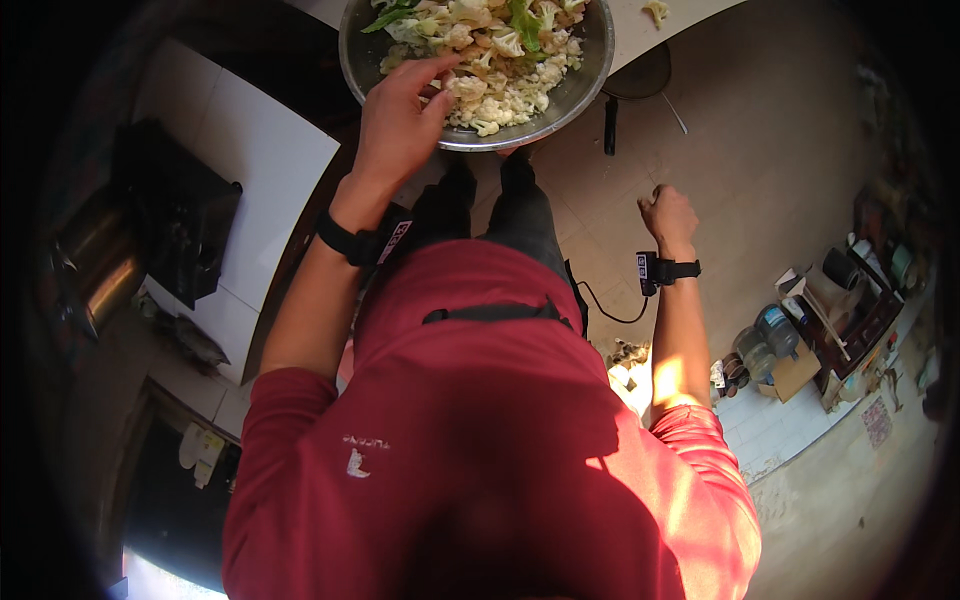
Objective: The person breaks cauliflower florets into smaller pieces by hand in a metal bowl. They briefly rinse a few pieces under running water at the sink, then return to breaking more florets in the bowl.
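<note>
A wide metal basin [592, 90] of cut cauliflower florets [487, 94] stands at the top of the head view. Green leaf pieces [525, 24] lie among the florets. My left hand [405, 105] reaches over the basin's near left rim, thumb and index finger spread at the florets. Its other fingers are partly hidden, and I see no piece held. Off to the right and away from the basin, my right hand [669, 216] is curled into a loose fist. No held thing can be made out in it. Both wrists wear black straps with small devices.
One loose floret [657, 12] lies on the pale tabletop [690, 11]. Below its edge, a dark pan [637, 79] is on the tiled floor. At left is a white counter [255, 150] with a black appliance [180, 217]. Plastic water bottles [776, 330] and a cardboard box [795, 375] stand right.
</note>
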Tool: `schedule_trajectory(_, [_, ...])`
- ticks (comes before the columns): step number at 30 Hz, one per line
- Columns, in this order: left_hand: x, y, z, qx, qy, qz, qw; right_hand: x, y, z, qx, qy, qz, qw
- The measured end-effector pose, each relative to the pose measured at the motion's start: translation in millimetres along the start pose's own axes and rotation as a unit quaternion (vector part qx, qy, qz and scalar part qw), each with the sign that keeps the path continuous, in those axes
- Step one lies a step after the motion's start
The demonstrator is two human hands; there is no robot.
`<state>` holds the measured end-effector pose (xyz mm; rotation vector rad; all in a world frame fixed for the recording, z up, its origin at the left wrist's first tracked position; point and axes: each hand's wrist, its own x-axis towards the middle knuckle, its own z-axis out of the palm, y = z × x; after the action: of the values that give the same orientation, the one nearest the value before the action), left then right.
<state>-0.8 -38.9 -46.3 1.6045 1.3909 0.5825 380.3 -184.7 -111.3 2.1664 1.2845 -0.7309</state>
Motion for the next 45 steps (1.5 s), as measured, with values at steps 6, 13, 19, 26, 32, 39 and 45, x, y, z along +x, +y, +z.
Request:
schedule_trajectory(6, [-3, -2, 14, 0.234, 0.059, 0.109, 0.964, -35, -90, -95, 0.283, 0.316, -0.302, 0.854])
schedule_trajectory(13, [-7, -2, 22, 0.216, 0.052, 0.106, 0.969, 1, -193, -121, 0.040, 0.296, -0.442, 0.846])
schedule_trajectory(19, [-14, 0, 16, 0.177, 0.033, 0.084, 0.980, 27, -221, -108, -0.012, 0.271, -0.399, 0.876])
schedule_trajectory(26, [-14, -3, 15, 0.173, 0.020, 0.085, 0.981, 19, -218, -112, -0.042, 0.280, -0.413, 0.866])
schedule_trajectory(32, [-14, -4, 15, 0.175, 0.021, 0.105, 0.979, 19, -212, -118, -0.053, 0.281, -0.427, 0.858])
schedule_trajectory(39, [-15, -5, 18, 0.160, 0.050, 0.117, 0.979, 3, -179, -130, 0.178, 0.256, -0.451, 0.836])
schedule_trajectory(45, [-13, -4, 24, 0.171, 0.058, 0.117, 0.977, -9, -166, -131, 0.219, 0.284, -0.412, 0.838])
